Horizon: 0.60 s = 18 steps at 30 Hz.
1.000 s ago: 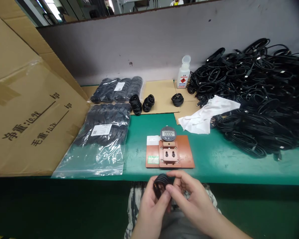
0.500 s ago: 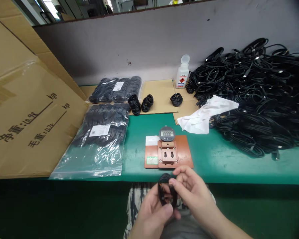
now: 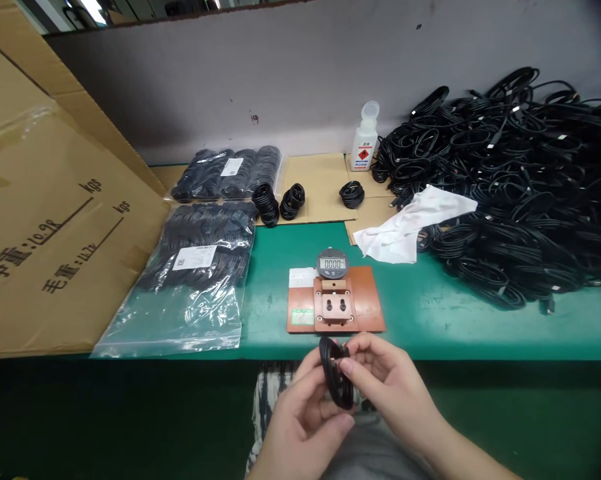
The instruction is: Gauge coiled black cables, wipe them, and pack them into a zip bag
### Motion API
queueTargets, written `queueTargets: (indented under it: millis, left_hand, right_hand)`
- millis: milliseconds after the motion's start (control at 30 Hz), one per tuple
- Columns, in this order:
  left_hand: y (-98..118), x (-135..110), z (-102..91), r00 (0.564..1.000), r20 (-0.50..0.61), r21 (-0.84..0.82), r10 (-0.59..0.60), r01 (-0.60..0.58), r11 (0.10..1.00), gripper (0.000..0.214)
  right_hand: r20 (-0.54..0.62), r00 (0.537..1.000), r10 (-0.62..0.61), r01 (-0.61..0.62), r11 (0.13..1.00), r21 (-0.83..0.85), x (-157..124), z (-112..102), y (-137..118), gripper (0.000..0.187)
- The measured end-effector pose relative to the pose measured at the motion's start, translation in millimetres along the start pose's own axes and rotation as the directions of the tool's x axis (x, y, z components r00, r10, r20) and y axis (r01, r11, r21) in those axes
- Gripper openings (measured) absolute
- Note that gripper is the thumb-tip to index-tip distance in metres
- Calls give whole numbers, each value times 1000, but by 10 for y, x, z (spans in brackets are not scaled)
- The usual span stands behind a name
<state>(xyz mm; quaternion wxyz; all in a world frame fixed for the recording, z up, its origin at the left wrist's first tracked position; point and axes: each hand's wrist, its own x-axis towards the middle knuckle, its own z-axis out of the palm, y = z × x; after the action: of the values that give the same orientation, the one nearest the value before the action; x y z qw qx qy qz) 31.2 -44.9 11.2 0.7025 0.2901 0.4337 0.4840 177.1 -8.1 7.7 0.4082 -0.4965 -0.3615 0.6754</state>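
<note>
From here, the left hand [image 3: 308, 408] cradles a coiled black cable [image 3: 332, 381] while the right hand [image 3: 388, 375] pinches its edge; gripping lightly should prevent the loops spreading.

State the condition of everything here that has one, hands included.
Cable: coiled, held in both hands
Left hand: holding the cable, thumb apart
Right hand: pinching the cable
Gauge: on, reading 0.000
Front bag: partly filled, lying flat
Rear bag: filled, lying flat
Small coils: wound
Bottle: upright
Cloth: spread, creased
Cable pile: coiled, heaped
Box: standing, contents hidden
</note>
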Motion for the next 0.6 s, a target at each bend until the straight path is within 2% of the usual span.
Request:
queueTargets:
  millis: [67,167,267,367,500,600]
  left_hand:
    - [-39,-6,-45,999,-4,44,48,-47,998,40]
    - [-115,0,-135,993,-16,100,119,-117,988,69]
    - [-151,22,-245,992,41,289,119,-126,949,86]
    - [-114,51,-348,989,88,487,115,-144,862,80]
    - [3,92,-417,970,127,682,206,-236,692,84]
    - [85,130,-391,934,196,752,297,-338,566,83]
  right_hand:
    - [8,1000,26,-26,1000,-14,16,-9,-68,37]
    - [-6,998,59,-59,998,-10,23,2,-98,38]
    - [12,997,79,-79,997,-6,19,24,-54,38]
    - [38,996,78,-76,996,-46,14,31,-23,37]
    - [123,988,92,-68,980,-186,16,-1,-74,33]
    - [166,986,32,27,939,-344,34,-40,-134,36]
